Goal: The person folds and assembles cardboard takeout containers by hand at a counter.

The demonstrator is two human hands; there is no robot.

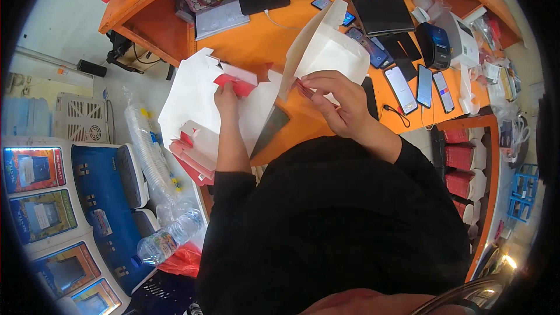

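A partly folded cardboard box, white inside and red outside, spreads open over the front of the orange table. My left hand is closed on one of its red-and-white flaps. Another folded flap of the box stands up near my left forearm. On the other side, my right hand pinches a small red folded edge between thumb and fingers, beside a raised white panel of the cardboard. The fingertips of my left hand are partly hidden behind the flap.
Several phones lie on the orange table at the right, near a black tablet and a dark blue card-reader-like device. Stacked plastic cups and a water bottle are at the left. Red-and-white cartons fill a shelf below right.
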